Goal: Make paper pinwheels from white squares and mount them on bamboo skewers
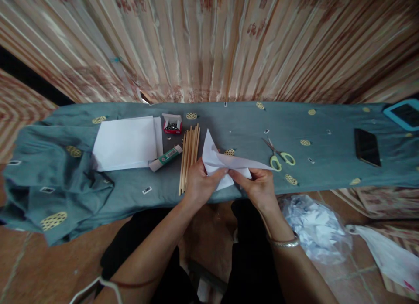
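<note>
A folded sheet of white paper (212,158), with pointed flaps standing up, is held between both hands just above the table's front edge. My left hand (200,182) grips its left side, thumb pressed on the middle. On the right side my right hand (258,184) pinches it, its thumb close to the other; the fingers of both hands are partly hidden under the paper. A bundle of thin wooden sticks (190,153) lies just left of my left hand. Green-handled scissors (278,155) rest, blades slightly apart, right of the paper.
A stack of white paper (126,142) lies at the left, beside a green-and-white box (166,158) and an open red box of small metal pieces (172,125). Farther right are a dark phone (367,147) and a blue-framed tablet (404,114). A plastic bag of paper pieces (314,227) stands on the floor.
</note>
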Demonstrator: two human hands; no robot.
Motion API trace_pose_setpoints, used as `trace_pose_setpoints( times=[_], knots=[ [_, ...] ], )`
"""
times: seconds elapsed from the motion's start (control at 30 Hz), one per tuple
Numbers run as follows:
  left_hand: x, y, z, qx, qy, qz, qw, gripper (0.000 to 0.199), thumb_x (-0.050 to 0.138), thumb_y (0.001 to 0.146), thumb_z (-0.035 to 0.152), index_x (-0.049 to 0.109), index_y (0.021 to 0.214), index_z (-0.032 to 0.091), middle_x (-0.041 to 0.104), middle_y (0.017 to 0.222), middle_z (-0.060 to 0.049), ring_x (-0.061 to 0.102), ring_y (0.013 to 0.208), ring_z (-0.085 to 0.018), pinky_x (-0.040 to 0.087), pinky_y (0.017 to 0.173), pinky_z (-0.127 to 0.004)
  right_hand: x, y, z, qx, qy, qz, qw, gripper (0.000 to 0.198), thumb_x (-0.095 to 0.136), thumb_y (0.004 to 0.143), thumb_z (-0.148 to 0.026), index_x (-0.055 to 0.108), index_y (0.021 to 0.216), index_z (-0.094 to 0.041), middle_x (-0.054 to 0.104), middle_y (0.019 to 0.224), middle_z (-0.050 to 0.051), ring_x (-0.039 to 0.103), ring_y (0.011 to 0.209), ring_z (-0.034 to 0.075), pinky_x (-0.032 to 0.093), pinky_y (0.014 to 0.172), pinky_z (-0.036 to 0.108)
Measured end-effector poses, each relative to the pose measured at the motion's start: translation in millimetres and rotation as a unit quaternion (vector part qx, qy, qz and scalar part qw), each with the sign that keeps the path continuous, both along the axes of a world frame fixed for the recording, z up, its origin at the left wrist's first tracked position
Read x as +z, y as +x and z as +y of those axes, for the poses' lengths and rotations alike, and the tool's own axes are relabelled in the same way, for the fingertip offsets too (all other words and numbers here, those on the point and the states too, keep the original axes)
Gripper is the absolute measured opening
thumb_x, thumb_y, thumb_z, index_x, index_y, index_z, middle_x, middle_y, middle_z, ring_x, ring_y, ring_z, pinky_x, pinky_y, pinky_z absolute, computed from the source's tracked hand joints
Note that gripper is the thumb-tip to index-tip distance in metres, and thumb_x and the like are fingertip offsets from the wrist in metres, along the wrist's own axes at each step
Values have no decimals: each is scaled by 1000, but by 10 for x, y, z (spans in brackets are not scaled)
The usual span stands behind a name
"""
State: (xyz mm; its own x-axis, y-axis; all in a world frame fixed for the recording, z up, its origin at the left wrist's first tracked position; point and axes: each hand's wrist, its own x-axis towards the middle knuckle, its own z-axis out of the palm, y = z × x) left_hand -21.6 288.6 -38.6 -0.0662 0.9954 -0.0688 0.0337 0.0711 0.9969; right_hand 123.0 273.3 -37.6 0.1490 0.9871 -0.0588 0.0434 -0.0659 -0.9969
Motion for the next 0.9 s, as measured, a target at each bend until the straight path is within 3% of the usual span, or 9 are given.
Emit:
trace_pose_setpoints(
  times=[0.3,0.7,0.9],
  knots=[
    [-16,-1,10,-10,-8,-44,999,53,78,62,28,66,110,11,77,89,-7,72,78,-22,58,71,-31,16,-13,13,8,29,-23,999,9,76,66,-27,79,74,-23,76,73,-2,67,65,18,56,61,30],
    [-19,-23,28,-6,-11,9,1000,53,77,63,29,67,113,13,77,93,-6,73,85,-24,58,77,-33,-28,-8,35,34,2,22,999,13,76,67,-28,76,77,-21,75,77,-1,64,68,16,53,69,30],
    [-9,-23,33,-7,-5,24,1000,54,76,64,28,67,115,12,77,93,-5,73,84,-23,58,75,-32,-33,8,34,32,32,-29,999,11,76,69,-29,74,74,-19,71,70,-1,60,64,14,48,61,25]
  ],
)
